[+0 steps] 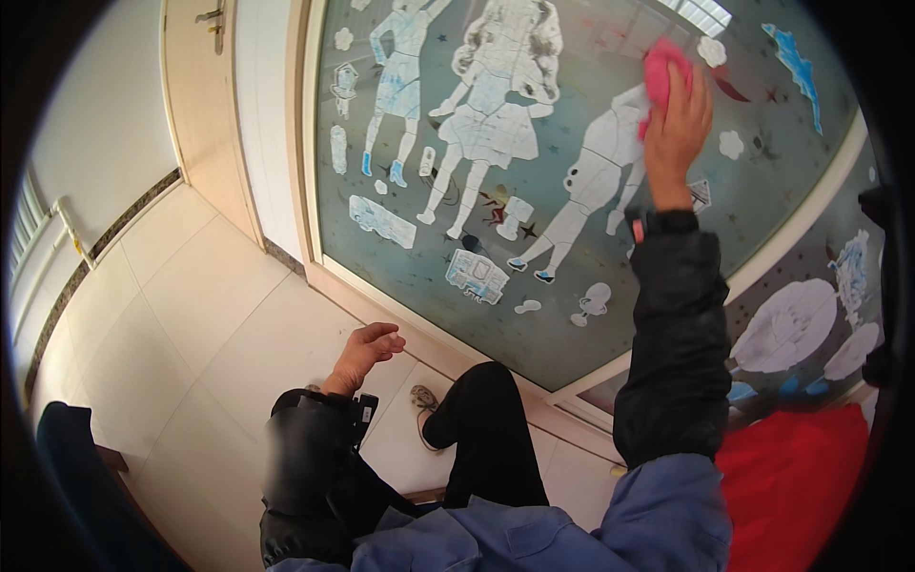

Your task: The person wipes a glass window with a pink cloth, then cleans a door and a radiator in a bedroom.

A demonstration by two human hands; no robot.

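Note:
My right hand [678, 132] is raised to the upper right and presses a pink cloth [667, 71] against a large framed glass panel [600, 314]. The cloth covers the top of one white figure-shaped sticker [600, 164]. More pale, partly blue figure stickers [493, 121] are on the glass to the left. My left hand [366, 352] hangs low in front of the panel's bottom frame, fingers loosely bent, with nothing seen in it and apart from the glass.
A wooden door [207, 107] with a metal handle stands at the upper left, and white pipes [71, 232] run by the left wall. Red fabric [793, 486] lies at the lower right. A dark blue object [68, 457] is at the lower left, above the tiled floor [193, 322].

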